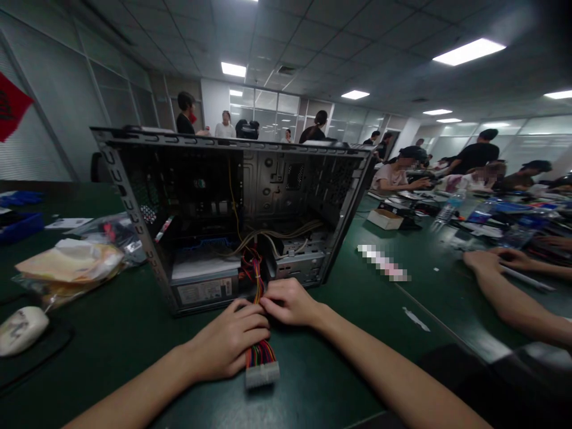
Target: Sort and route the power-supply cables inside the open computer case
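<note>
The cable bundle (257, 279) comes out of the open computer case (255, 179) and lies on the green desk (205, 405), its long axis running toward the person and ending in a pale connector (263, 375). The left hand (233, 338) is nearer that end: its fingers, pressed together, close over the bundle, with the connector just on the near side of them. The right hand (289, 302) sits farther up, toward the case, fingers bent in against the bundle; from where I'm standing, I can't tell whether their tips pinch it.
</note>
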A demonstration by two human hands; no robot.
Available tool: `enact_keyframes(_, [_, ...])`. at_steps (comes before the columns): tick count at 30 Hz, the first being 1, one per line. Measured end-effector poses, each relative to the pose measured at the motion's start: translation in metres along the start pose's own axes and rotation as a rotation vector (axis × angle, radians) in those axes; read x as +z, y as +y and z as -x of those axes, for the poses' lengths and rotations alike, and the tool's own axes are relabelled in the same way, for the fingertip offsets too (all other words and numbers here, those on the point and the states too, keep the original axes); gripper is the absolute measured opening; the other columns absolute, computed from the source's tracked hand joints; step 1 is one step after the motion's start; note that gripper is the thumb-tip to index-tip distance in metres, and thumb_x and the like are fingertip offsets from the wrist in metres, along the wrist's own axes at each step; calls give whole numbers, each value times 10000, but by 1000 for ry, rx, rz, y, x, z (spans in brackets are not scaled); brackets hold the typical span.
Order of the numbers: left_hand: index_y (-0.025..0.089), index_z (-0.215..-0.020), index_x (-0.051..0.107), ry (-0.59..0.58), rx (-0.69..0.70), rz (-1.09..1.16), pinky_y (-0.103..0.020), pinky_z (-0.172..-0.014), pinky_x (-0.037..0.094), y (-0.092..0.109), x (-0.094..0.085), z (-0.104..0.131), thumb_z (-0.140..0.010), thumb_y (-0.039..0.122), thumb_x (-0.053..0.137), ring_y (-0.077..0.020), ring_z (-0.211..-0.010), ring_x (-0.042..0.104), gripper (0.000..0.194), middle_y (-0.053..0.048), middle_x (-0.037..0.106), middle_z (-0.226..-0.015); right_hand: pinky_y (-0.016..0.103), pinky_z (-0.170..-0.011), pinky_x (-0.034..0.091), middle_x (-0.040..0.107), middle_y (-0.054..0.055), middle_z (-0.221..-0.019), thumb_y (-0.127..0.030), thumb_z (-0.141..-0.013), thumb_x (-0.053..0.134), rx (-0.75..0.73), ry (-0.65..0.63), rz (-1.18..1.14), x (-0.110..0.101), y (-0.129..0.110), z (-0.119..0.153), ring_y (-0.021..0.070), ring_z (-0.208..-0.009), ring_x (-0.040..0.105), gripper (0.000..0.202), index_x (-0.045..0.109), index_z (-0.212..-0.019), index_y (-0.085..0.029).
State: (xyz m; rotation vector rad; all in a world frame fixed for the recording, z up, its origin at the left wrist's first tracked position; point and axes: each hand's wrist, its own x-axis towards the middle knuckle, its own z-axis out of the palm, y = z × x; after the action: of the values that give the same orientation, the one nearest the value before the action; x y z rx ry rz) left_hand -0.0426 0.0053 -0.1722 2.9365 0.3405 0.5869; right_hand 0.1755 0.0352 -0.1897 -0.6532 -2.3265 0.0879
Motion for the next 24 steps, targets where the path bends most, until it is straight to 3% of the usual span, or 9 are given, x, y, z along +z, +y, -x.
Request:
enact_keyframes(4, [183, -1108, 637, -36, -5, 40, -445, -1020, 336, -4, -1, 1, -868, 119, 507, -276, -1108, 572, 281, -95, 725, -1016, 229, -564, 381, 547, 6, -609, -225, -953, 489, 17, 8, -46, -3, 1, 1, 108, -554, 483, 313, 598, -666, -165])
enact_keyframes(8, [193, -1070, 681, 27, 9, 210, -418, -983, 390, -7, 1, 6, -918, 202, 538, -267, -1057, 607, 209, -85, 751, -915, 228, -582, 396, 560, 5, -609, -219, -950, 501, 57, 44, -102, 1, -5, 4, 107, -561, 493, 300, 604, -675, -162])
enact_keyframes(10, [179, -953, 704, 127, -80, 388, -363, -886, 468, -4, 5, 8, -939, 245, 515, -238, -932, 649, 200, -77, 739, -816, 223, -589, 414, 592, 15, -639, -216, -951, 496, 74, 72, -153, 4, -13, 5, 110, -576, 520, 270, 623, -719, -159])
enact_keyframes(12, [153, -842, 685, 240, -256, 598, -296, -738, 521, 1, 10, 10, -968, 292, 460, -192, -761, 668, 293, -77, 708, -754, 222, -599, 432, 624, 28, -674, -203, -944, 490, 52, 77, -204, 7, -22, 4, 115, -596, 551, 241, 634, -757, -157])
enact_keyframes(17, [127, -796, 597, 366, -579, 1012, -233, -568, 513, 6, 19, 10, -958, 488, 458, -133, -554, 622, 420, -49, 650, -650, 227, -585, 442, 633, 33, -669, -205, -918, 510, 26, 124, -245, 9, -33, 3, 124, -587, 566, 185, 643, -799, -155])
enact_keyframes(24, [117, -726, 594, 376, -648, 995, -205, -478, 428, 7, 21, 10, -924, 560, 484, -94, -447, 517, 497, -30, 607, -561, 226, -572, 444, 650, 35, -673, -224, -912, 517, 69, 157, -252, 11, -39, 2, 124, -573, 571, 168, 645, -826, -155])
